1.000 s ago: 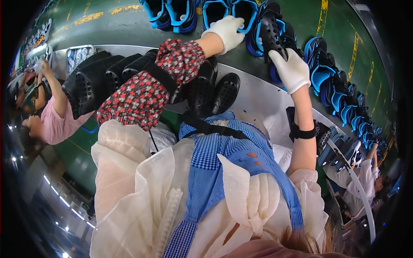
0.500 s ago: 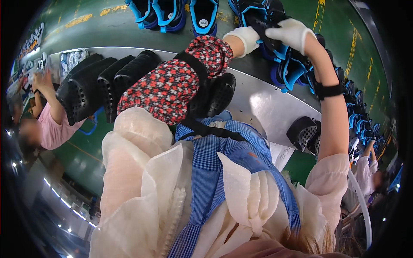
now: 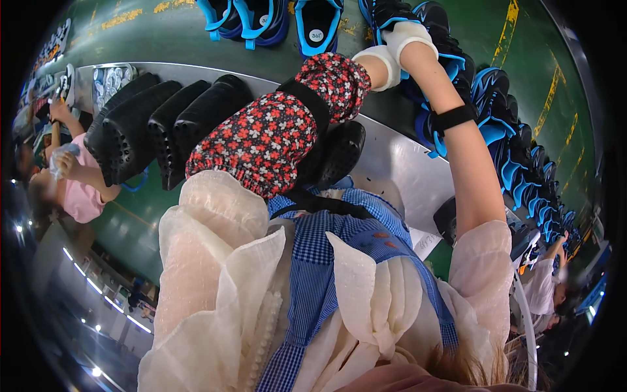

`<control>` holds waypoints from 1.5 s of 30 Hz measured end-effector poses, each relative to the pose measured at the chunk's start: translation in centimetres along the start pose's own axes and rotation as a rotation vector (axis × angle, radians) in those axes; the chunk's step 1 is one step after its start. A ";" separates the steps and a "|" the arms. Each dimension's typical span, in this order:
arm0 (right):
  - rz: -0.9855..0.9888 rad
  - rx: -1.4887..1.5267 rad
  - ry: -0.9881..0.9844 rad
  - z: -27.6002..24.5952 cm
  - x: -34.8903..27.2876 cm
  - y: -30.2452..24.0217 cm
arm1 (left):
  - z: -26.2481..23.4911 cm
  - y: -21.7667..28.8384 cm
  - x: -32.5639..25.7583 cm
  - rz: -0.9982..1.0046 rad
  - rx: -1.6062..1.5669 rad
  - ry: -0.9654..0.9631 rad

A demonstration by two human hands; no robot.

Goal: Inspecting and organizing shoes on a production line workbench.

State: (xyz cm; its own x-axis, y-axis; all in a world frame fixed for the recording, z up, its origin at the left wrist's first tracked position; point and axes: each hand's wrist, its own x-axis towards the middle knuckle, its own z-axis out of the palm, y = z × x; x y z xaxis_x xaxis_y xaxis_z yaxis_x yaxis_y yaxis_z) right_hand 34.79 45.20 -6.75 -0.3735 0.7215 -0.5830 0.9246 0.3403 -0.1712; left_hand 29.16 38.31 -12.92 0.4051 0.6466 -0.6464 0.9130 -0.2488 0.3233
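Both my hands wear white gloves and meet at the top, at the heel end of a black-and-blue sports shoe [image 3: 386, 14] on the green surface. My right hand [image 3: 410, 40] lies partly over my left hand [image 3: 384, 66]. The fingers of both are hidden behind the gloves' backs, so what they grip does not show. A black shoe [image 3: 432, 18] with blue trim stands just right of my right hand. Left of my hands, another shoe [image 3: 318, 29] shows its blue collar and a round white sticker inside.
Black perforated clogs [image 3: 140, 130] line the metal ledge [image 3: 411, 160] on the left, with another clog [image 3: 343, 151] by my left forearm. A long row of black-and-blue shoes [image 3: 516, 157] runs down the right. People [image 3: 85, 176] work at both sides.
My right hand has moved left and nearer to my left hand, away from the black part it held. The black shoe beside it is now uncovered. The view has shifted slightly.
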 end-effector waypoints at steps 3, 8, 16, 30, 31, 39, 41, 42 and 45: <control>0.041 0.052 0.060 1.6 1.4 -0.1 | 0.4 -0.2 0.5 -0.057 -0.077 0.000; -0.173 -0.084 0.151 3.8 4.1 2.3 | 1.5 -0.3 0.8 -0.178 -0.310 0.224; -0.089 0.341 0.264 1.7 -4.0 1.7 | -3.4 -0.3 -3.2 -0.145 -0.228 0.169; 0.653 0.464 0.691 10.7 -41.5 19.8 | -7.7 0.8 -9.2 0.084 0.062 0.399; 0.670 0.416 0.654 11.1 -42.4 19.7 | -7.1 2.2 -9.0 0.097 -0.010 0.367; 0.624 0.454 0.519 17.8 -42.4 21.0 | -3.9 5.1 -4.9 -0.087 -0.056 0.213; 0.655 0.482 0.496 18.3 -42.3 21.2 | -3.0 6.5 -6.4 -0.018 -0.008 0.226; 0.608 0.491 0.551 18.4 -42.4 21.4 | -2.4 7.2 -6.9 -0.038 -0.038 0.209; 0.487 0.460 0.666 19.0 -42.5 22.3 | -2.0 10.9 -7.6 -0.257 -0.160 0.297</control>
State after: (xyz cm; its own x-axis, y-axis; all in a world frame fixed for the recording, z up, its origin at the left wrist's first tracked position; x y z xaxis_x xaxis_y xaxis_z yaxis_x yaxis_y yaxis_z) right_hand 72.74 10.70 -0.88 0.2275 0.9660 -0.1232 0.8758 -0.2583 -0.4077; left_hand 35.96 32.15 -3.07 0.1125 0.8585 -0.5003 0.9540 0.0474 0.2959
